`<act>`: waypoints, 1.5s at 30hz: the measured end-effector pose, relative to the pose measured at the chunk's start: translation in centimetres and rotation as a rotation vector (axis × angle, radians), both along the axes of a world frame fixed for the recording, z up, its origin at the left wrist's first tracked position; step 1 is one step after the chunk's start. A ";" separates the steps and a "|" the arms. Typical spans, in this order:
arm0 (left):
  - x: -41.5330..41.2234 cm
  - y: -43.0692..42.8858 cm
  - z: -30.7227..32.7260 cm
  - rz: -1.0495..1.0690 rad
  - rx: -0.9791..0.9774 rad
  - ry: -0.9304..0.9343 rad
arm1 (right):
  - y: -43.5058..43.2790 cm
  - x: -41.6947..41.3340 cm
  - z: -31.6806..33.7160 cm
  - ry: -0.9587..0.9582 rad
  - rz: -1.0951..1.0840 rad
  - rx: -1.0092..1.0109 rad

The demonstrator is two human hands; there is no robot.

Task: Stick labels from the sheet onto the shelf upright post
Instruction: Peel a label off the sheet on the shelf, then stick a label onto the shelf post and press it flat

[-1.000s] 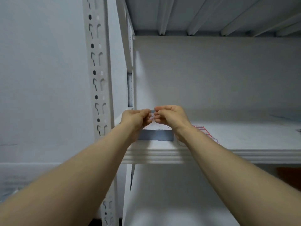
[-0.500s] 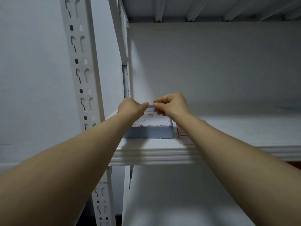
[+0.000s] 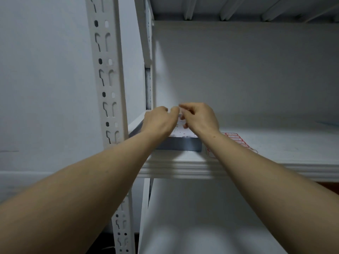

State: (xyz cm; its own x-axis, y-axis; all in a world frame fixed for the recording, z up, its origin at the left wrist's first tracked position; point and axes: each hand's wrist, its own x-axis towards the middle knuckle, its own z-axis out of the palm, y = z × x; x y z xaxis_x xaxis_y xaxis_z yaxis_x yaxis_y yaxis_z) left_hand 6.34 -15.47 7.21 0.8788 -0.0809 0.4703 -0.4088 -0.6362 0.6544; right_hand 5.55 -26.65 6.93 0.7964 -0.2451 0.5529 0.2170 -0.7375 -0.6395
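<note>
Label sheet lies flat on the shelf, long axis running front-to-back, beside a grey box. Left hand and right hand meet pinched above the box; what they hold is too blurred to tell. Peel slowly from a corner, then align with the post.

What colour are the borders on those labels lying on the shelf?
Red borders on the label sheet, seen in the head view.

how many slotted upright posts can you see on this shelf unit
2. The front upright post stands left of the left hand; the rear post stands behind it at the wall. Others may lie outside the view.
</note>
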 end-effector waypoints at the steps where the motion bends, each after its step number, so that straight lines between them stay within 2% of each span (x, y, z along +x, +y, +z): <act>1: -0.3 0.2 -0.6 0.010 0.046 -0.088 | 0.5 -0.2 0.0 -0.045 0.017 0.003; 5: -2.8 2.3 -3.8 0.050 0.035 -0.639 | 3.6 -1.3 -0.7 -0.175 0.239 0.210; 8: -4.1 4.7 -5.8 0.169 -0.031 -0.769 | 6.6 -2.5 -1.7 -0.047 0.419 0.391; 10: -4.8 6.9 -6.7 0.233 -0.126 -0.686 | 8.3 -2.9 -2.5 0.024 0.468 0.391; 11: -4.9 8.0 -7.1 0.248 -0.209 -0.582 | 9.0 -2.9 -2.8 0.046 0.471 0.363; 13: -4.9 10.1 -7.8 0.218 -0.428 -0.306 | 10.4 -3.5 -3.1 0.089 0.490 0.330; 16: -5.0 12.2 -8.1 0.068 -0.748 0.069 | 11.7 -4.0 -3.2 0.117 0.575 0.379; 19: -4.9 12.7 -8.8 -0.059 -0.791 0.245 | 12.1 -4.1 -3.6 0.094 0.614 0.507; 29: -3.7 11.6 -10.4 -0.126 -0.940 0.241 | 12.2 -3.1 -5.0 0.001 0.655 0.611; 38: -3.7 11.3 -11.3 -0.151 -0.977 0.163 | 12.2 -2.8 -5.3 -0.015 0.644 0.578; 45: -3.5 11.3 -11.1 -0.195 -1.065 0.190 | 12.1 -2.3 -5.5 -0.003 0.631 0.569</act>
